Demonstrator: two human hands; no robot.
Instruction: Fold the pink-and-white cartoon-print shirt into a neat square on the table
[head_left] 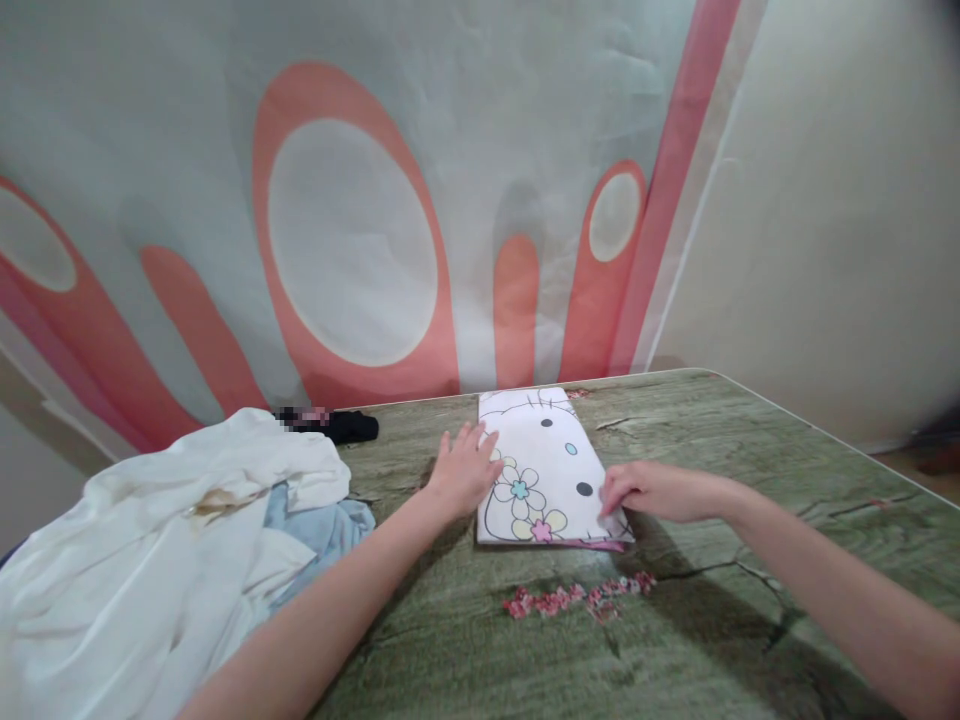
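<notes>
A folded white cloth (551, 455) lies flat on the table, printed with a cartoon face and outlined flowers. A strip of pink shows under its near edge. My left hand (463, 472) rests at the cloth's left edge, fingers spread and fingertips on the fabric. On the opposite side, my right hand (643, 490) has its fingers curled together at the right edge by the near corner, closed on the fabric there. The exact grip of the fingertips is partly hidden.
A heap of white clothing (172, 540) with a light blue garment (322, 530) covers the table's left side. Behind it lies a black item (352, 427). The wood-patterned table (720, 430) has printed pink blossoms and meets a patterned wall covering (472, 150) at the back.
</notes>
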